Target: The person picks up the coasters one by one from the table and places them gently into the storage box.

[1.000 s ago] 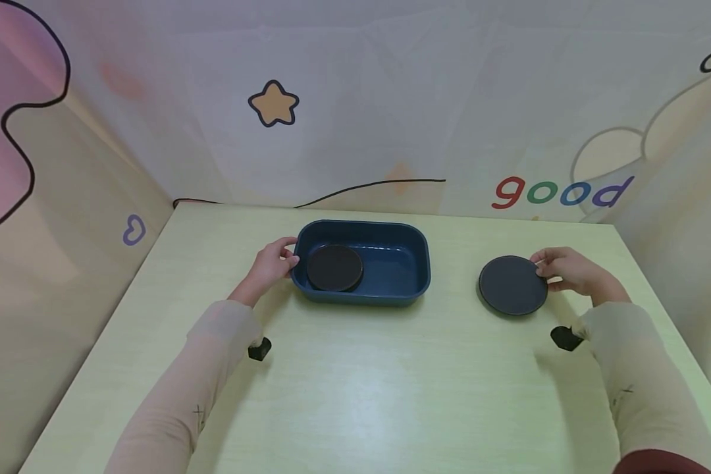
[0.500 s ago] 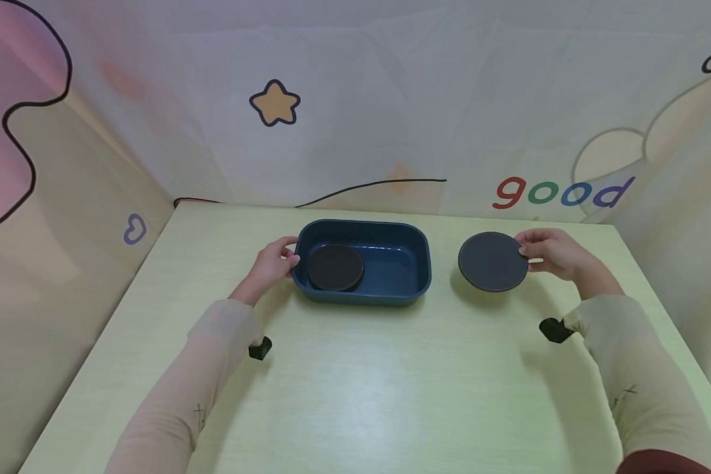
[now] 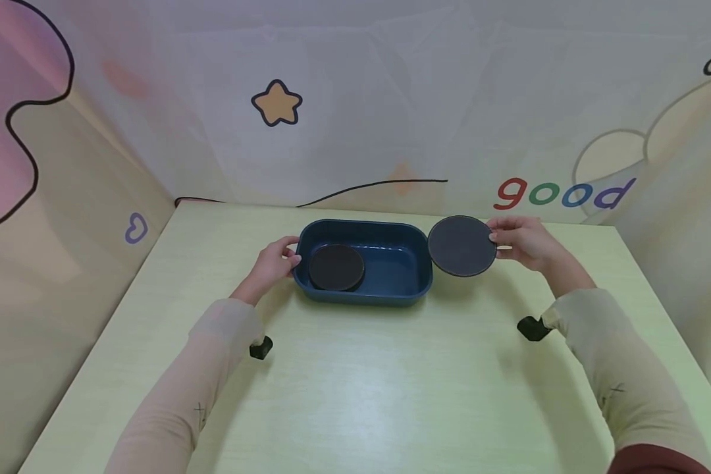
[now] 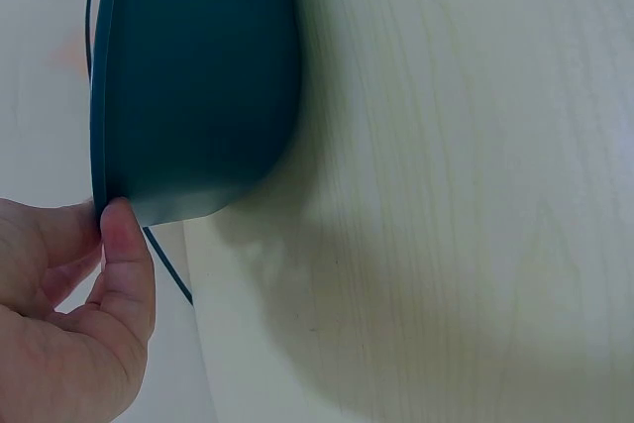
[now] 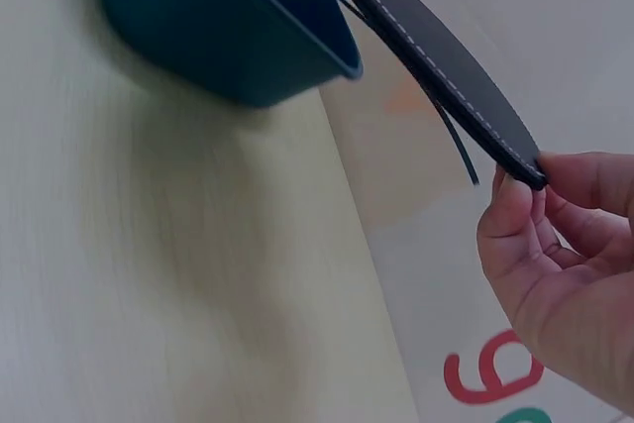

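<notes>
A dark blue rectangular bin [image 3: 394,270] with rounded corners stands on the table. Inside, at its left end, lies a round black coaster [image 3: 336,267]. My left hand [image 3: 270,266] pinches the bin's left rim between thumb and fingers, which the left wrist view shows close up. With my right hand [image 3: 524,242] I pinch a second round coaster [image 3: 462,246] by its right edge. It is raised off the table, at the bin's right end. White stitching runs along this coaster's edge [image 5: 436,71] in the right wrist view, where it is tilted above the bin's rim.
The pale wooden table [image 3: 355,382] ends at the back against a printed cloth [image 3: 355,118], with a star and the word "good" on it. A black wrist camera [image 3: 261,347] hangs under the left sleeve, another wrist camera [image 3: 533,328] under the right.
My right hand has lifted the second coaster off the table and carried it left and toward the back, up to the bin's right end. The left hand and the bin stay in place.
</notes>
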